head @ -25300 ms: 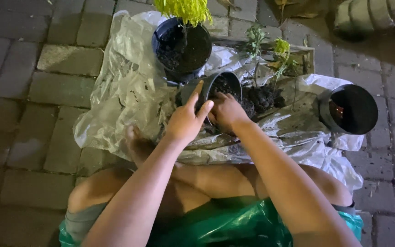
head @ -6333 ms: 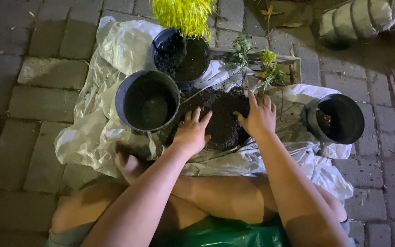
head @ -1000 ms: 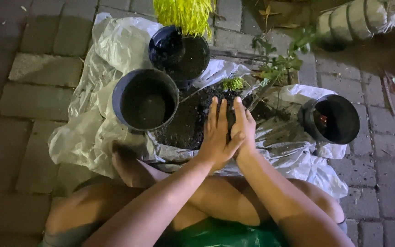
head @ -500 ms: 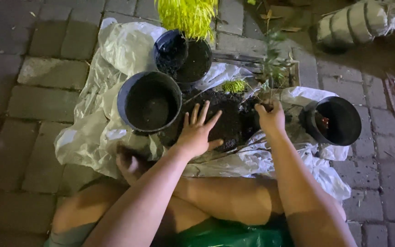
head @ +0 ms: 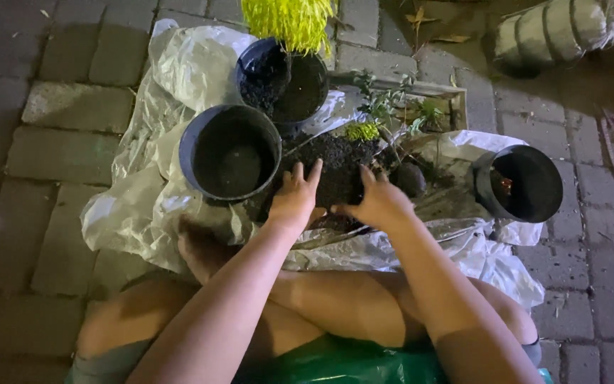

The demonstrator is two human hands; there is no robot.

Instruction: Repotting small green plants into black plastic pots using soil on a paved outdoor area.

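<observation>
A heap of dark soil (head: 335, 167) lies on a crumpled white plastic sheet (head: 151, 192) spread over brick paving. My left hand (head: 294, 197) and my right hand (head: 378, 203) press against the near side of the heap, fingers spread and cupped around it. A small yellow-green plant (head: 362, 131) sits on top of the soil. A thin-stemmed green seedling (head: 392, 107) with its dark root ball (head: 410, 178) lies just right of the heap. An empty black pot (head: 229, 153) stands left of my left hand.
A black pot with soil and bright yellow-green foliage (head: 286, 67) stands behind. Another black pot (head: 524, 183) sits at the right on the sheet. A wooden crate (head: 456, 103) lies behind the soil. A woven basket (head: 556, 32) rests top right. My bare legs are below.
My right hand has let go of the seedling, which now lies right of the heap. Both hands have come together on the near side of the soil.
</observation>
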